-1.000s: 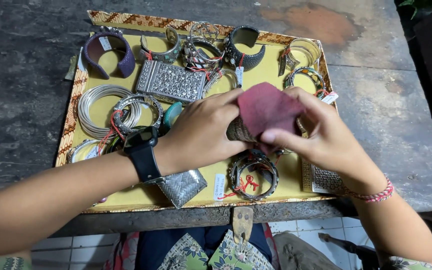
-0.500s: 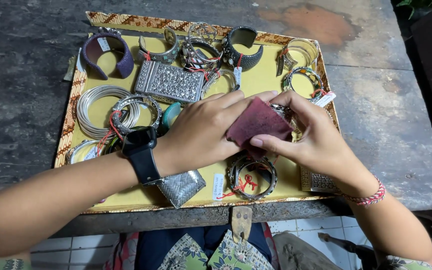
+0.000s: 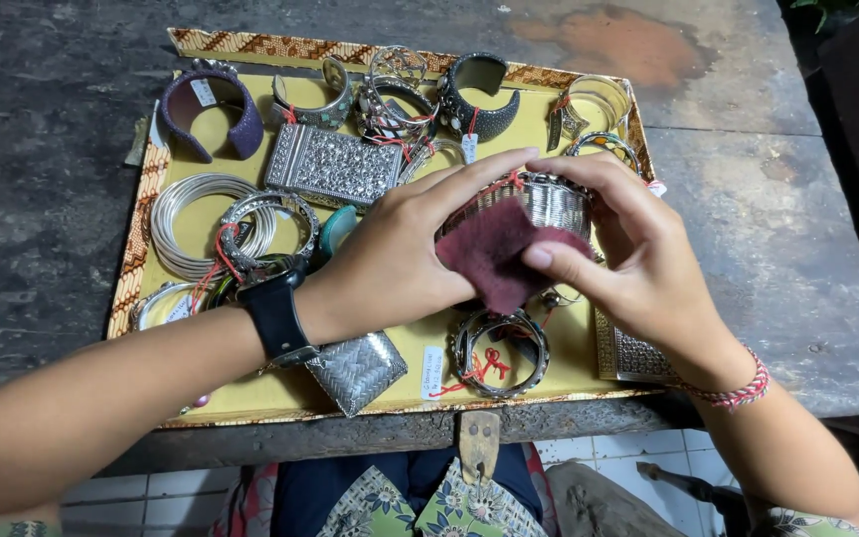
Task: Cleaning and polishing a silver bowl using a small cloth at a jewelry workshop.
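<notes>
1. Your tray (image 3: 589, 370) is crowded: the purple cuff (image 3: 213, 107), the coiled wire bangles (image 3: 196, 221) and the studded silver plate (image 3: 335, 166) fill its left and rear.
2. Near the front edge, the woven silver pouch (image 3: 358, 370) and the red-tied bangle (image 3: 501, 350) leave only a narrow yellow gap between them.
3. The table (image 3: 42, 179) lies bare left of the tray and to the right (image 3: 777, 229); pass a hand there.

Above the yellow tray (image 3: 251, 393), the left hand (image 3: 400, 259) grips a woven silver bangle (image 3: 544, 204); the right hand (image 3: 638, 264) presses a maroon cloth (image 3: 494, 259) on it.
</notes>
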